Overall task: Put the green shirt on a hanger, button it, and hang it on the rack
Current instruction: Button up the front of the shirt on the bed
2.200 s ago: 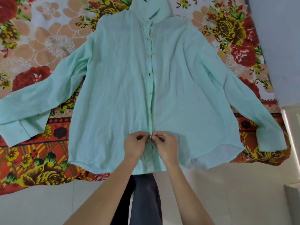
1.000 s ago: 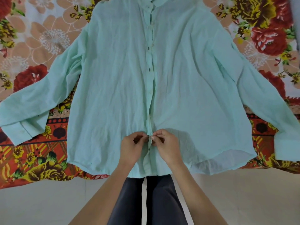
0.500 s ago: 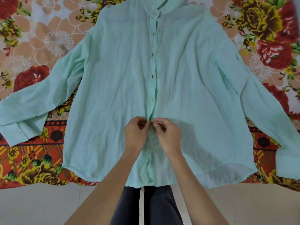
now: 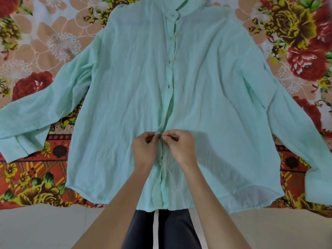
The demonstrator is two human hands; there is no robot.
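Note:
The pale green shirt (image 4: 125,90) lies flat, front up, on a floral bedsheet with both sleeves spread outward. Its collar is at the top of the view and its hem hangs over the bed's near edge. My left hand (image 4: 143,150) and my right hand (image 4: 179,146) meet on the button placket (image 4: 169,97) in the lower half of the shirt, each pinching one edge of the fabric. One fastened button shows just below my hands. No hanger or rack is visible.
The bedsheet (image 4: 36,51) has large red, yellow and peach flowers and an orange border. Pale floor (image 4: 45,229) runs along the bottom, and my dark trouser legs (image 4: 161,230) stand against the bed edge.
My hands have moved from the lowest button near the hem up the placket to a higher spot. The camera has shifted, bringing the collar and upper shirt more into view.

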